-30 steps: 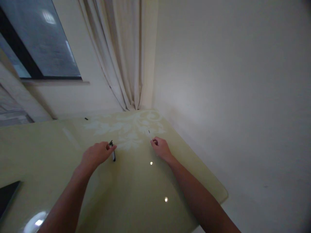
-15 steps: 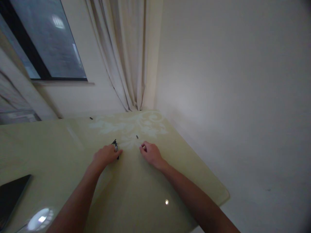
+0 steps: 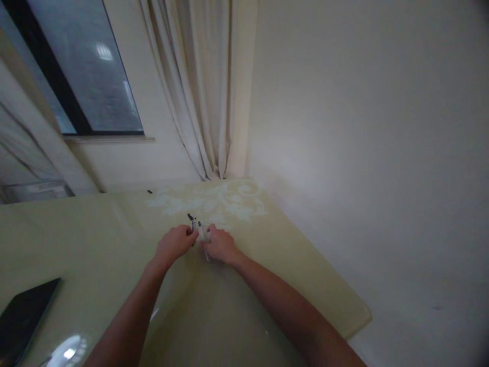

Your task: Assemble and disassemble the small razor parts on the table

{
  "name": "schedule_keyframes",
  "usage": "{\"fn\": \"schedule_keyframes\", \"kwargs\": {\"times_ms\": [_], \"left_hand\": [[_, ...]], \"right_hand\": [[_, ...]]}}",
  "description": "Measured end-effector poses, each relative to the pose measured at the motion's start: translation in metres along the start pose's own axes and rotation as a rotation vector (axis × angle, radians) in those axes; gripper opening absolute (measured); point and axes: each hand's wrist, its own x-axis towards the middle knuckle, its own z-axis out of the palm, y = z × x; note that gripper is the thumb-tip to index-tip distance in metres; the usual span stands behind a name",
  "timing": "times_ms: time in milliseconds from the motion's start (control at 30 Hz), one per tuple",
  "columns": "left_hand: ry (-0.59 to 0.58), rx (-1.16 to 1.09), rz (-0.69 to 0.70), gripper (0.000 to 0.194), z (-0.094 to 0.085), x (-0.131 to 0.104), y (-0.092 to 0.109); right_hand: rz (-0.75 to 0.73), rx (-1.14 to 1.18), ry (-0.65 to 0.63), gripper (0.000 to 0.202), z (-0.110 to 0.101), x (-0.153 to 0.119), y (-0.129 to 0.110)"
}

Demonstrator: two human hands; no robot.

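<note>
My left hand (image 3: 176, 244) is closed around a few slim pens (image 3: 193, 224) with dark ends, held a little above the table. Their exact number cannot be made out. Close beside it, my right hand (image 3: 220, 244) pinches a whitish pen (image 3: 201, 232) with a dark tip. That pen stands at a slant, its pale lower end showing under the fingers. The two hands are nearly touching over the pale green table (image 3: 267, 285).
A dark flat device (image 3: 28, 316) lies at the table's left. One small dark object (image 3: 150, 191) rests near the far edge. Beyond are a curtain (image 3: 202, 92), a window (image 3: 87, 71) and, on the right, a wall (image 3: 362, 127).
My right hand has moved left with the whitish pen, up close to my left hand. My left hand has shifted slightly right with its pens. The view has turned slightly.
</note>
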Motion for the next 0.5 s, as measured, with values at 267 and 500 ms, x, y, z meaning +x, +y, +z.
{"fn": "schedule_keyframes", "kwargs": {"times_ms": [267, 500], "left_hand": [[0.183, -0.305, 0.458, 0.039, 0.007, -0.027, 0.060], [0.051, -0.392, 0.530, 0.036, 0.026, -0.034, 0.074]], "right_hand": [[-0.109, 1.035, 0.073, 0.052, -0.029, -0.025, 0.055], [-0.183, 1.132, 0.184, 0.045, -0.054, -0.048, 0.068]]}}
